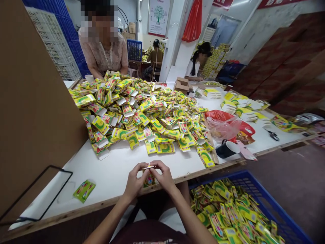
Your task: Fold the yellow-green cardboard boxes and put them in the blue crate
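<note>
Near the table's front edge, a small yellow-green printed carton (pixel 149 179) stands between my two hands. My left hand (pixel 136 179) grips its left side, thumb in front and fingers at the top flap. From the other side, my right hand (pixel 162 174) pinches the same carton, its fingertips also at the white flap. Just beyond my hands spreads a large heap of similar cartons (pixel 142 118), many with white flaps standing open. On the left of the table lies a flat green sachet (pixel 84 190), apart from my hands.
A blue crate (pixel 276 206) full of cartons sits low at right. A dark mug (pixel 228 149), red plastic bag (pixel 220 118) and scissors (pixel 272 135) lie on the table's right. A cardboard box (pixel 38 101) and black wire frame (pixel 50 189) border the left. Across stands a person (pixel 104 54).
</note>
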A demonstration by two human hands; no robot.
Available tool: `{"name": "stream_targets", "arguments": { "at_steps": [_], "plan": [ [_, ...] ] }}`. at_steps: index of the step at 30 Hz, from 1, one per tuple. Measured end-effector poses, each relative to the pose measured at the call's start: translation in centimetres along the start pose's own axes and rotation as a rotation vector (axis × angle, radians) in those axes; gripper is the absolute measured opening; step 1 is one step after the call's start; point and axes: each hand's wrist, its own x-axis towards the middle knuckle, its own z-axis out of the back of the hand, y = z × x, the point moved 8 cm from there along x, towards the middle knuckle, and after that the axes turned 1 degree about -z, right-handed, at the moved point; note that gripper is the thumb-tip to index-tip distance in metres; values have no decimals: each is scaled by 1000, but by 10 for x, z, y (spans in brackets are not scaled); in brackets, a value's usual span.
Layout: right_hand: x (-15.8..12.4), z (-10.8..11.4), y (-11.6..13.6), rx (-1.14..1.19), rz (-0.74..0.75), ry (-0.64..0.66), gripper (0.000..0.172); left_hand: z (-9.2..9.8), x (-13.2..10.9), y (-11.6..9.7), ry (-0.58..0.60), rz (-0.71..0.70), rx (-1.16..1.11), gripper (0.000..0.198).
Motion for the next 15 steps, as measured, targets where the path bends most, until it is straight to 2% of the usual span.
{"name": "stream_targets", "arguments": {
  "at_steps": [8,15],
  "plan": [
    [5,3,1,-80,-50,-35,11,4,4,-5,-100,85,33,15],
    [2,-2,-7,-9,-60,14,13,5,1,4,-97,85,-50,18]
  ]
}}
